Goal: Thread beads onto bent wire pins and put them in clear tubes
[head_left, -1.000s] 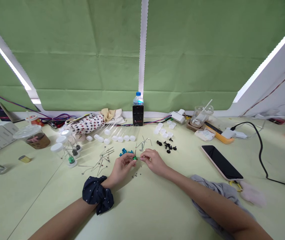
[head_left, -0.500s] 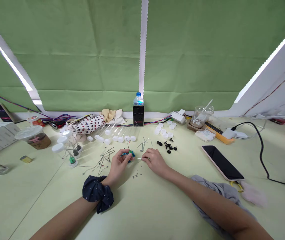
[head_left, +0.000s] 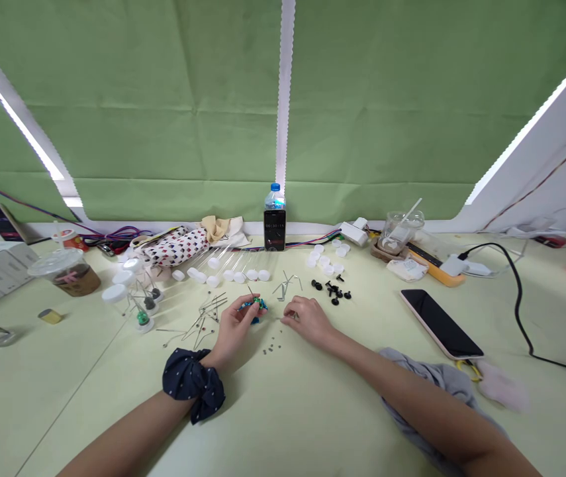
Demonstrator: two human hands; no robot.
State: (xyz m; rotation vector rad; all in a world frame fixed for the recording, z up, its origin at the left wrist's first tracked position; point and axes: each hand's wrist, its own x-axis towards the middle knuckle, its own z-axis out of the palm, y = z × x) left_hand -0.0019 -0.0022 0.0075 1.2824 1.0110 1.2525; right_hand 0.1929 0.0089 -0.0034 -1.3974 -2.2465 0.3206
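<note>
My left hand (head_left: 235, 324) is closed around a small green-and-blue piece (head_left: 261, 304), with a thin metal rod sticking up from it. Its exact kind is too small to make out. A short way to the right, my right hand (head_left: 308, 320) is pinched low over the table; a thin pale metal piece shows faintly at its fingertips. Between and below the hands lie several tiny grey bits (head_left: 271, 348). Bent metal rods (head_left: 202, 319) are heaped left of my left hand, and more bent metal pieces (head_left: 286, 286) lie just beyond the hands.
Black knobbed parts (head_left: 335, 289) and white caps (head_left: 326, 260) lie right of centre. Clear tubes with white caps (head_left: 235, 275) lie behind. A phone (head_left: 275, 230) leans on a bottle (head_left: 275, 197); another phone (head_left: 441, 324) lies right. Capped jars (head_left: 124, 281) and a drink cup (head_left: 77, 275) stand left.
The rod in my left hand now leans further left, and the green-and-blue piece has turned slightly. My right hand has shifted slightly, and the thin piece at its fingertips shows less.
</note>
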